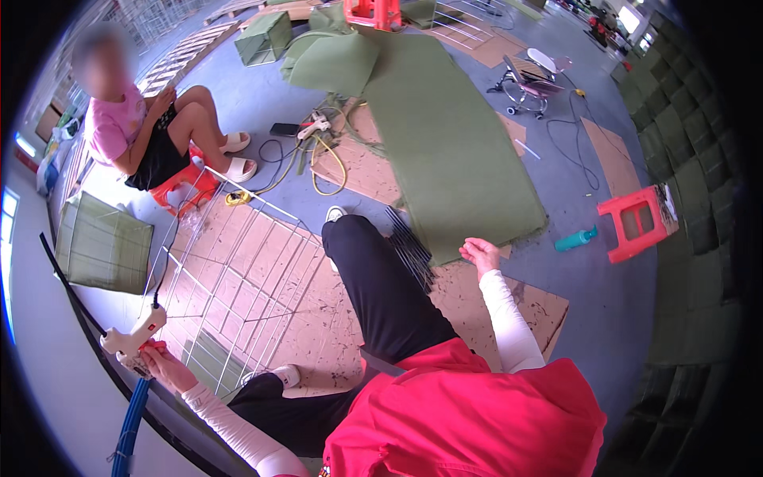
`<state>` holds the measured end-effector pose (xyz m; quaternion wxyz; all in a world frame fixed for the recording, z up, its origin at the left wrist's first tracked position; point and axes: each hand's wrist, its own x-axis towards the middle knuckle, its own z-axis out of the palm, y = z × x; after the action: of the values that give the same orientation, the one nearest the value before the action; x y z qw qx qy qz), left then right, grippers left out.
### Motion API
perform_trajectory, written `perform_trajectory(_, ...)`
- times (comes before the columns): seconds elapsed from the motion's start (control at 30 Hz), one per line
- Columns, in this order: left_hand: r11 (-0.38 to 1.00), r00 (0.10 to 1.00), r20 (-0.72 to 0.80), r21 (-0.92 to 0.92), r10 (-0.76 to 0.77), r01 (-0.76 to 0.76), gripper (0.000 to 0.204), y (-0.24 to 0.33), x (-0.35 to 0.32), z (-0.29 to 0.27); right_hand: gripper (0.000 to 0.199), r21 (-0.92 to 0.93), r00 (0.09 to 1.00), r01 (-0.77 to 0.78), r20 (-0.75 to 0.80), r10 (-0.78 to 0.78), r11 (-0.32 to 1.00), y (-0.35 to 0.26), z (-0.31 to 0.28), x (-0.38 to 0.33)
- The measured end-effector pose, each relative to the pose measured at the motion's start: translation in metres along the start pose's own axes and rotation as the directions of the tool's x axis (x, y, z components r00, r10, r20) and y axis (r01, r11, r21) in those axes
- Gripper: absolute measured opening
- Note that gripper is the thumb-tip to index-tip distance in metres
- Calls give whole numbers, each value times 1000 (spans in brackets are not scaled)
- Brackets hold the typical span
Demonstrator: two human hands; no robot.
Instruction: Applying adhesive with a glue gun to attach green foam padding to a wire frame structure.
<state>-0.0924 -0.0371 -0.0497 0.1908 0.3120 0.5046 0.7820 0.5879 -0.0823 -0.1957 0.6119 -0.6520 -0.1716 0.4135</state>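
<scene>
Reaching to eight o'clock, I have the white glue gun [147,327] at the far edge of my view, its black cord leaving the upper end. My left hand [169,370] is at the gun's lower side, fingers bunched together against it. My right hand [481,254] is raised at three o'clock, well apart from the gun, its fingers half curled in toward the thumb. Both hands look so small out here that I cannot tell whether either one pinches anything

Just below the gun, also toward eight, is a bundle of blue rods [131,421]. Between eight and nine, the white wire frame [253,195] leans in front of me over the cardboard [509,306], and a green box [103,246] sits beyond it at nine. At ten, a person in a pink top [111,131] sits on a red stool. Toward eleven, another glue gun [318,125] lies on the floor beside a dark flat slab [284,129]. A long green sheet [461,159] stretches out toward one, dark strips [409,250] beside its near end. At three lie a teal bottle [574,239] and a second red stool [632,253]
</scene>
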Motion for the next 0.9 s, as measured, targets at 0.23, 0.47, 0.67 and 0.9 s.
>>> perform_trajectory(0.23, 999, 998, -49, 16, -28, 29, 21, -9, -3, -3, 18, -33, 963, -269, -12, 269, 962, 59, 5, -16)
perform_trajectory(0.47, 987, 999, 14, 161, -31, 28, 30, -13, 6, -12, 16, -219, 989, -124, 52, 139, 968, 38, 50, -6)
perform_trajectory(0.67, 996, 988, 152, 87, -1, -13, 27, -20, 28, -8, 11, -55, 895, 297, 364, -258, 953, -68, 195, -12)
perform_trajectory(0.9, 986, 950, 311, 151, 20, -70, 20, -19, -5, 56, 23, 146, 279, 290, 933, -229, 946, -89, 397, -116)
